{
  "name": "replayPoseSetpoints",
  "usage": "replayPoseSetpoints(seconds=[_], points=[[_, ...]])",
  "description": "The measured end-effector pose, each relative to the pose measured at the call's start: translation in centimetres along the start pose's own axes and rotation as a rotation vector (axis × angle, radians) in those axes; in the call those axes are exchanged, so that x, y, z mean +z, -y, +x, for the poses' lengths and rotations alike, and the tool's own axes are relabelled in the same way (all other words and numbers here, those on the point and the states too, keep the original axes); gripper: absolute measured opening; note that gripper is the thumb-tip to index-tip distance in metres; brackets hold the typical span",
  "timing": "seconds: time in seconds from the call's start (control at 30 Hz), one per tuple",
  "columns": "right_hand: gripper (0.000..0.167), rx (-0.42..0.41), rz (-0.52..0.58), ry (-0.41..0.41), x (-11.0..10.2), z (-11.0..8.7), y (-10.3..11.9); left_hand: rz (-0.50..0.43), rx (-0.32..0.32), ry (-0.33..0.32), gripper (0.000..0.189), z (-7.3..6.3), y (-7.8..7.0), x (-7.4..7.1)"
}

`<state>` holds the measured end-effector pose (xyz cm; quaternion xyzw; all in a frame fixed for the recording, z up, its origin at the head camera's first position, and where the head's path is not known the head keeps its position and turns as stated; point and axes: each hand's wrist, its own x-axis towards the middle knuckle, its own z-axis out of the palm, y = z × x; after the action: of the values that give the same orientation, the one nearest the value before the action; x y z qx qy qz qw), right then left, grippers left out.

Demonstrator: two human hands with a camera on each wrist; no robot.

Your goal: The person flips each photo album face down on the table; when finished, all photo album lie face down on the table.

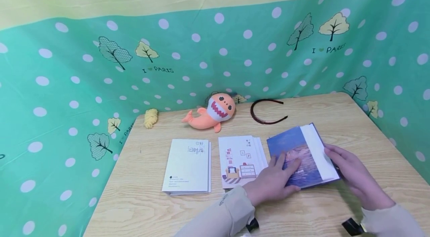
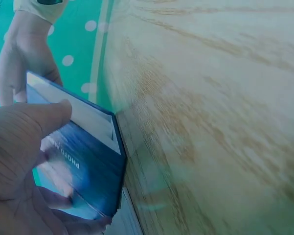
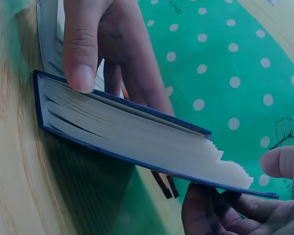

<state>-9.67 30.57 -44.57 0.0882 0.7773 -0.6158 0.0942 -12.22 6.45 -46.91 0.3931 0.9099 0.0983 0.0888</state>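
Observation:
A blue photo album [image 1: 287, 140] lies at the right front, its right side lifted off the table in the right wrist view. Past the front cover's edge shows a strip of white pages [image 3: 137, 129]. My left hand [image 1: 271, 181] rests on the cover with fingers spread, the thumb near the front edge. At the album's right side is my right hand [image 1: 354, 177]. Its fingers [image 3: 198, 208] curl under the back cover's edge, while the thumb stands above, apart from the pages. Left of the album lies a white album with a room drawing [image 1: 238, 158].
A cream album [image 1: 186, 166] lies farther left. Along the back are a yellow yarn bundle [image 1: 151, 118], an orange shark plush [image 1: 211, 113] and a dark toothed headband [image 1: 256, 117]. A green dotted cloth [image 1: 188, 58] hangs behind the wooden table [image 1: 134, 199].

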Motion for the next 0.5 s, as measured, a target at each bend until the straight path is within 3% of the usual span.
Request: replayPoseSetpoints(seconds=[0.2, 0.5], points=[[0.067, -0.099, 0.059, 0.01, 0.5, -0.3, 0.5, -0.095, 0.015, -0.006, 0.087, 0.3, -0.4, -0.3], [0.054, -0.217, -0.032, -0.022, 1.2, -0.9, 1.3, -0.233, 0.024, -0.059, 0.096, 0.5, -0.8, -1.4]])
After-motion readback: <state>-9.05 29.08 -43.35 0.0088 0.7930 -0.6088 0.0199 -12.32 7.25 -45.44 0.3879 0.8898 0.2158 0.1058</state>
